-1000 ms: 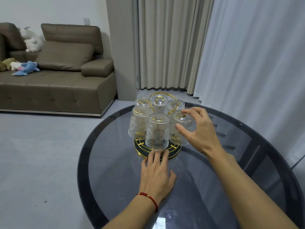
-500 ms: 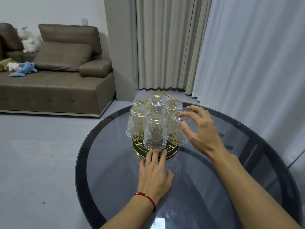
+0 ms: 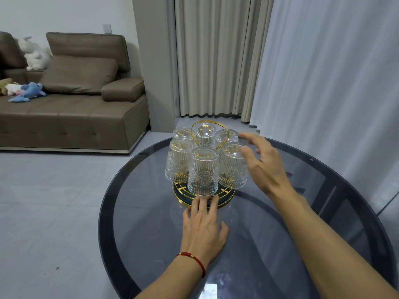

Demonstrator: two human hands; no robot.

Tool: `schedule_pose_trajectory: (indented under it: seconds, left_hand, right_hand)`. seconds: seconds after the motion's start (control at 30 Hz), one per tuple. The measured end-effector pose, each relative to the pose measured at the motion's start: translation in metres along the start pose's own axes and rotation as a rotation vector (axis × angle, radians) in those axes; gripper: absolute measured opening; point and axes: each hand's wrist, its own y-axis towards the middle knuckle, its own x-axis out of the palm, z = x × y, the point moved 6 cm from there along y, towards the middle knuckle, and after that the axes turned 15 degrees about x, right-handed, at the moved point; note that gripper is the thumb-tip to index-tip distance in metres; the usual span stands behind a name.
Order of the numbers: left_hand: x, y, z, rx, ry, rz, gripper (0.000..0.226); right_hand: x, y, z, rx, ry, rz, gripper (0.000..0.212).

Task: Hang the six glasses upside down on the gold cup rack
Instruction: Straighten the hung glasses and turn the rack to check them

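Several clear ribbed glasses hang upside down on the gold cup rack (image 3: 224, 198), which stands on a round dark glass table (image 3: 280, 234). The nearest glass (image 3: 203, 171) is at the front, with another glass (image 3: 233, 167) to its right. A gold loop handle (image 3: 208, 123) rises at the rack's middle. My left hand (image 3: 203, 225) lies flat on the table, fingertips touching the rack's front rim. My right hand (image 3: 262, 162) hovers just right of the right-hand glass, fingers spread, holding nothing.
A brown sofa (image 3: 71, 108) with plush toys (image 3: 28, 92) stands at the back left across grey floor. Beige and white curtains (image 3: 302, 72) hang behind the table and to its right. The table's dark rim (image 3: 103, 212) curves close on the left.
My right hand has let go of the right-hand glass and opened, drawing slightly away to the right. The left hand stays at the rack's base.
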Motion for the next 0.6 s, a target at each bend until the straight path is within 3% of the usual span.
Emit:
schedule_pose_trajectory:
  seconds: [0.13,0.27,0.4,0.6]
  left_hand:
    - [-0.002,0.0,0.001,0.005,-0.01,0.018,0.066]
    - [-0.002,-0.001,0.002,-0.001,-0.01,0.021,0.065]
    - [0.0,0.0,0.002,-0.001,-0.005,0.012,0.065]
    - [-0.001,0.0,0.001,-0.008,-0.001,0.005,0.067]
  right_hand:
    - [0.011,0.03,-0.009,0.058,-0.09,-0.191,0.055]
    - [0.023,0.061,-0.009,0.147,-0.013,-0.332,0.056]
    - [0.032,0.076,0.004,0.224,-0.008,-0.392,0.07]
    - [0.026,0.082,0.007,0.16,-0.119,-0.378,0.075]
